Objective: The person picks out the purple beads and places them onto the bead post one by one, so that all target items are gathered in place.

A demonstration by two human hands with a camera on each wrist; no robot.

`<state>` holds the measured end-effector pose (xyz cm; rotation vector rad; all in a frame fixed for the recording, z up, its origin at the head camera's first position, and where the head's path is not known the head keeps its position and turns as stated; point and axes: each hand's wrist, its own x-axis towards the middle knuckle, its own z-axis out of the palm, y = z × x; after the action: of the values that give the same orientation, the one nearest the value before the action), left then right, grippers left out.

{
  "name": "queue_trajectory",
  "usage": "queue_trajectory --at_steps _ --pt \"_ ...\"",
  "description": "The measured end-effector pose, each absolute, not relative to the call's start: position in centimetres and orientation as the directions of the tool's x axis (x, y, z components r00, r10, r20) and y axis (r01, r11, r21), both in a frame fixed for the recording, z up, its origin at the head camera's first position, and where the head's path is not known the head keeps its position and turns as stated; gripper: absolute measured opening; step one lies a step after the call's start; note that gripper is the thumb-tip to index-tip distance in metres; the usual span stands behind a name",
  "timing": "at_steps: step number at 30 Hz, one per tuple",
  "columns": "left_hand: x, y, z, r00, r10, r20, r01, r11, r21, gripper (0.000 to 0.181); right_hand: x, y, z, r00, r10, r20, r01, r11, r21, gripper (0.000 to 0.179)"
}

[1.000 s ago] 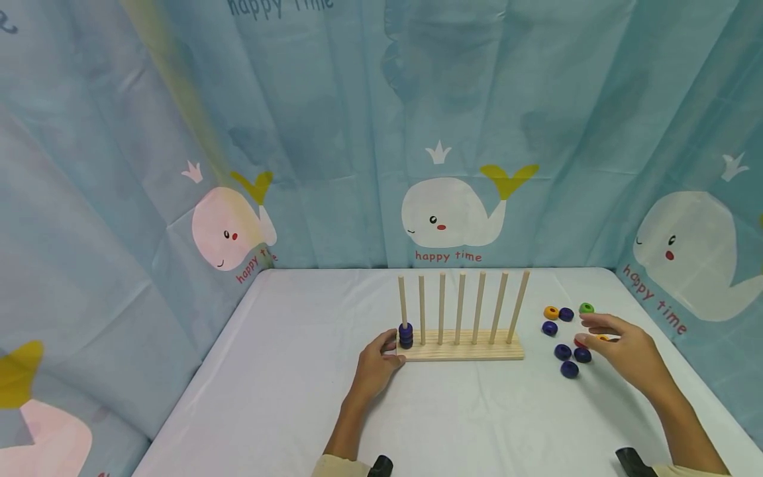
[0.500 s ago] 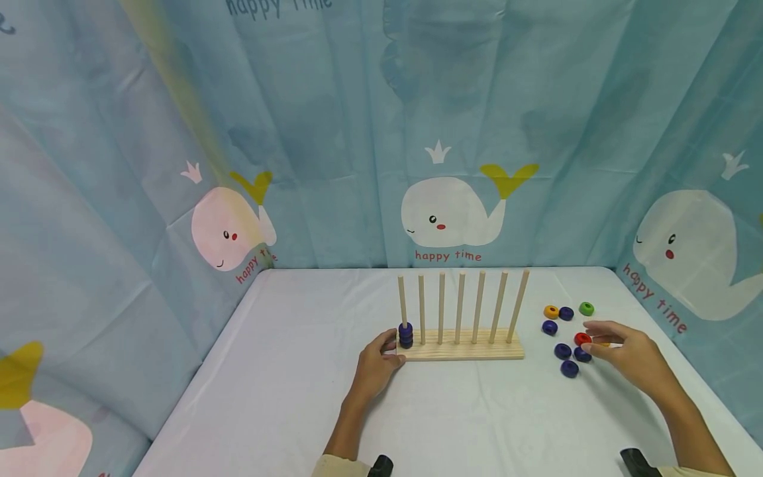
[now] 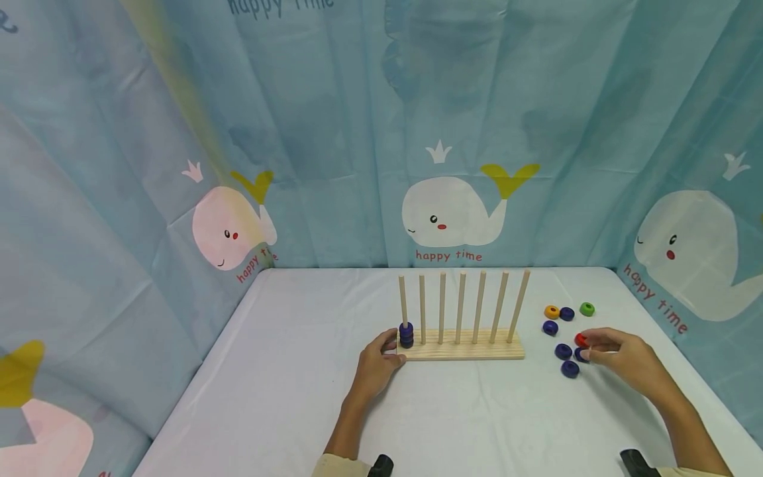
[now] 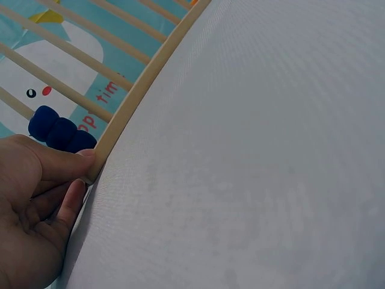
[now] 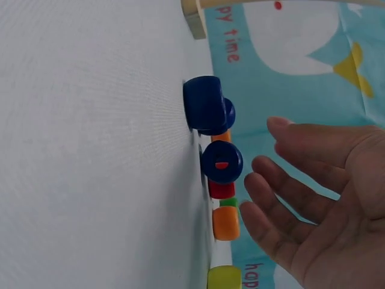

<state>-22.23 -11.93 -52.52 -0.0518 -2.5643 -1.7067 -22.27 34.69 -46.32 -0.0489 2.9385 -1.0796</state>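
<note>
In the head view, my left hand [image 3: 377, 361] grips the left end of a wooden peg stand [image 3: 465, 354] between thumb and fingers. The stand has several upright pegs. Several dark blue beads [image 3: 406, 335] are stacked on its leftmost peg. My right hand [image 3: 633, 361] hovers at the loose beads on the right, fingers loosely bent and holding nothing. Nearest its fingertips are a red bead [image 3: 581, 339] and a blue bead [image 5: 222, 162], which stands on edge in the right wrist view. The hand hides an orange bead [image 5: 226, 223] and a yellow bead [image 5: 224, 277] from the head view.
Left of the right hand lie more blue beads [image 3: 569, 369]. Farther back are an orange bead [image 3: 552, 312] and a green bead [image 3: 587, 309]. A white cloth covers the table [image 3: 286, 371]. Blue curtains [image 3: 334, 165] with whale prints hang behind and at both sides.
My right hand has come slightly nearer the body, uncovering the green and red beads. Its thumb and fingers have drawn closer together. The left hand and the stand have stayed put.
</note>
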Motion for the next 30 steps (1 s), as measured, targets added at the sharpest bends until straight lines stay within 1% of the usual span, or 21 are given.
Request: queue_trajectory --at_steps 8,17,27,30 --pt "-22.3 -11.9 -52.6 -0.998 -0.012 0.069 0.059 0.397 0.916 0.058 -22.5 34.7 -47.0 -0.999 -0.038 -0.004 -0.027 0.76 -0.649 0.058" --pt "-22.3 -12.0 -52.6 -0.998 -0.004 0.069 0.063 0.377 0.924 0.058 -22.7 34.5 -47.5 -0.999 -0.033 -0.016 -0.015 0.76 -0.65 0.057" --pt "-22.3 -12.0 -52.5 -0.998 -0.005 0.066 0.059 0.383 0.922 0.058 -22.9 34.5 -47.6 -0.997 -0.036 -0.063 0.01 0.794 -0.608 0.053" --pt "-22.3 -12.0 -52.5 -0.998 -0.006 0.063 0.056 0.38 0.923 0.058 -23.0 34.6 -47.7 -0.997 -0.037 -0.065 0.009 0.805 -0.593 0.049"
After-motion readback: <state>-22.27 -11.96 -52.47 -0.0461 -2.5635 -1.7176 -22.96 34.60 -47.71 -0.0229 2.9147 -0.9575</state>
